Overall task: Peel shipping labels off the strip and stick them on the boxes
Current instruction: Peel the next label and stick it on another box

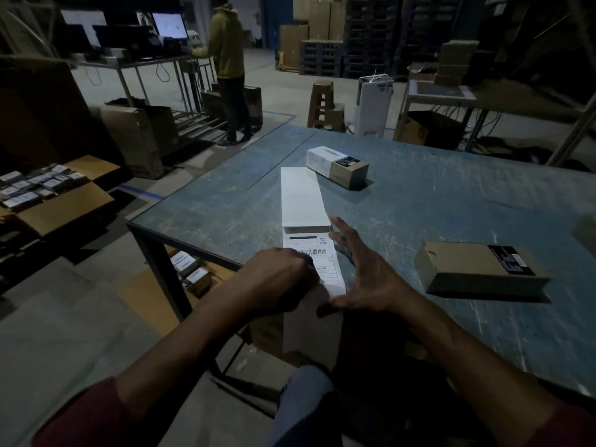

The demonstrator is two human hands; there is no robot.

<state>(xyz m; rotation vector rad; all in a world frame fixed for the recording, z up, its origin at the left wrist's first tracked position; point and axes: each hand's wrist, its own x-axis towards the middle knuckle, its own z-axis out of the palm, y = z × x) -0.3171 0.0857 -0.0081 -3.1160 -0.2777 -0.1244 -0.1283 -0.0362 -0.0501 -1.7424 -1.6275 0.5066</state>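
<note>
A: What sat on the blue worktable (pixel 419 195)?
B: Plain brown box (pixel 477 269) nr the right edge. Labelled box (pixel 335 164) twd the far side, just beside the folded label strip (pixel 304 198). Strip ran to the near edge and hung over it.
A: Hands?
B: Left hand (pixel 277 279) curled tight, pinching the printed shipping label (pixel 317 259) by the barcode. Right hand (pixel 361 275) spread w/ fingers straight, thumb pressing the strip at the near edge.
A: Bkgd?
B: Person in a hoodie (pixel 225 43) at a monitor desk.
</note>
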